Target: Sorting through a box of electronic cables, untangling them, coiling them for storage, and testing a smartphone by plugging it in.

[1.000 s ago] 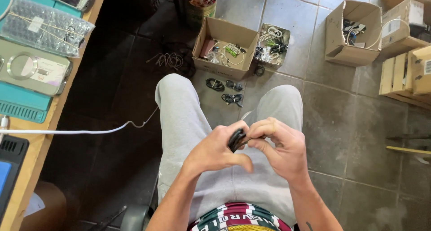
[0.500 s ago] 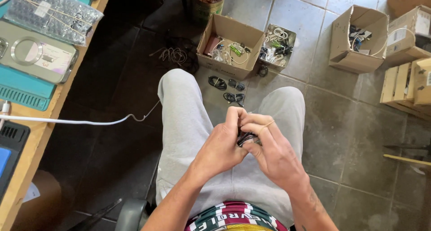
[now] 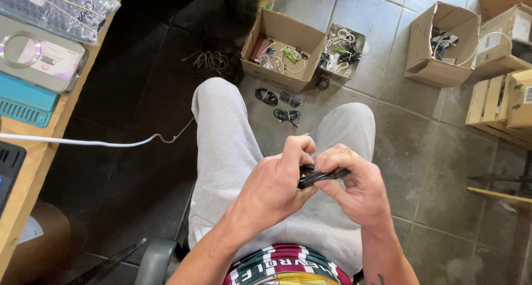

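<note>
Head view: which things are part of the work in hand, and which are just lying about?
In hand: black cable bundle, pinched between left hand and right hand.

Lying about: open cardboard box, coiled black cables on the floor, white cable, wooden crate.

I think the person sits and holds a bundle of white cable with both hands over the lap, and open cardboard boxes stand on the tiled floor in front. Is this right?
Not quite: the cable bundle is black, not white, as the head view shows. The rest holds: the left hand and the right hand both grip it over the lap, and open cardboard boxes stand on the tiled floor in front.
</note>
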